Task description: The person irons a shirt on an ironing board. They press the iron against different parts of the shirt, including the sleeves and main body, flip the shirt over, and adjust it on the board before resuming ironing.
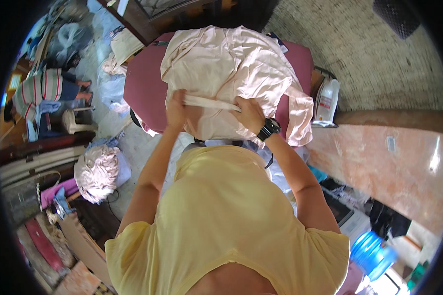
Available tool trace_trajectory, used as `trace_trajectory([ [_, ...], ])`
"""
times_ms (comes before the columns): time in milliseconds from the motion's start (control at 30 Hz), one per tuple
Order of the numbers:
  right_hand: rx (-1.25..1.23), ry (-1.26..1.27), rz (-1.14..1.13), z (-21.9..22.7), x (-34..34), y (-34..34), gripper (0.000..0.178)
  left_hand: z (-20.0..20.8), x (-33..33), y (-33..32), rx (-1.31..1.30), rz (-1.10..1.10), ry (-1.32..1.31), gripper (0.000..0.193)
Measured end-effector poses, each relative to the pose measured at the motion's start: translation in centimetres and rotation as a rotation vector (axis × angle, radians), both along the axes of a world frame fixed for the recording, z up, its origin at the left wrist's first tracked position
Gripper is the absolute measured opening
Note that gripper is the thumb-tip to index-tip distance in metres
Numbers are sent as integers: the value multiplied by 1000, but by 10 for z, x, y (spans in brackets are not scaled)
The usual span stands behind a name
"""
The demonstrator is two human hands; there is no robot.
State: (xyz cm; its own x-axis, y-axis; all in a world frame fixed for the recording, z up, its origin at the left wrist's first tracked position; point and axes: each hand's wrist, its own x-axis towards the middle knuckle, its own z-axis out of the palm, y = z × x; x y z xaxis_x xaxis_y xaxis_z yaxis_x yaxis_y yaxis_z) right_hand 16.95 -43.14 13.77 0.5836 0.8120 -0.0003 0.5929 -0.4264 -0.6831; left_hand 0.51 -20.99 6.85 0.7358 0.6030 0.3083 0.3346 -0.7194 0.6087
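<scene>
A pale pink garment point(206, 59) lies spread and wrinkled over a padded board with a maroon cover point(145, 88). One sleeve point(300, 113) hangs over the board's right side. My left hand point(176, 110), slightly blurred, is closed on one end of a narrow, pale strip of the garment point(209, 102). My right hand point(249, 115), with a black watch on the wrist, pinches the other end. Between both hands the strip runs nearly straight across the near part of the cloth. I cannot tell whether it is a belt or a folded edge.
On a rack right of the board stands a white object point(326, 101). A heap of pink clothes point(98, 172) sits at the left. Farther left, another person in a striped top point(42, 93) is near a plastic chair point(76, 122). A blue water jug point(371, 253) stands lower right.
</scene>
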Motion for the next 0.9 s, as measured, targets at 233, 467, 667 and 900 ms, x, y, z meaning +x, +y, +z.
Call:
trace_trajectory([
  [233,133,-621,-312,-38,139,-56,18,117,-42,50,269,261,-46,59],
  [467,704,944,-258,45,205,-51,25,218,-51,53,-579,-59,-404,36],
  [667,55,185,258,125,215,-87,33,277,-52,65,-626,9,-562,34],
  [900,-118,-662,-484,129,284,-117,26,342,-25,54,-367,307,-772,38],
])
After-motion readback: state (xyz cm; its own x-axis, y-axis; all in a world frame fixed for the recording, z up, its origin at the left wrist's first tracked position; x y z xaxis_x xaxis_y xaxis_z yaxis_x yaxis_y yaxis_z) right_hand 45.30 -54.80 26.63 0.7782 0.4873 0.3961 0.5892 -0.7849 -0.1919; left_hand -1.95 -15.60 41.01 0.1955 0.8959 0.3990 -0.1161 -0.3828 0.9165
